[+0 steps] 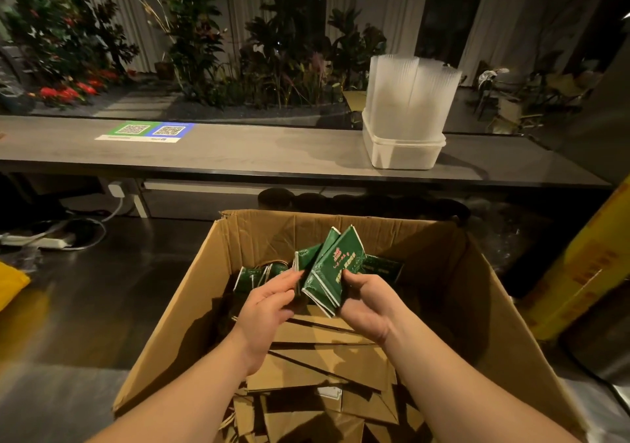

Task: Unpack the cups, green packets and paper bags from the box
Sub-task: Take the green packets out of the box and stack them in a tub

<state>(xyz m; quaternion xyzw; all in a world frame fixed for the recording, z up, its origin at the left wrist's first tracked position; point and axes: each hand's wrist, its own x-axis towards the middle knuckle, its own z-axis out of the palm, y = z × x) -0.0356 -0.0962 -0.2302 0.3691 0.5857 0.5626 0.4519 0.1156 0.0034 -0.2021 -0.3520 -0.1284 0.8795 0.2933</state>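
An open cardboard box [191,292] stands on the floor below me. Both hands are inside it, holding a fanned bunch of green packets [335,265] above the contents. My left hand [269,309] pinches the bunch from the left, my right hand [366,301] grips it from the right and below. More green packets [250,279] lie at the far end of the box. Flat brown paper bags [324,364] fill the near part. Stacks of clear plastic cups [409,98] stand in a white tub [402,152] on the counter.
A long grey counter [238,151] runs across behind the box, with a QR-code sheet [146,132] on its left. Plants line the wall behind. A yellow box [586,268] stands at the right, a power strip [37,239] and cables lie on the floor at the left.
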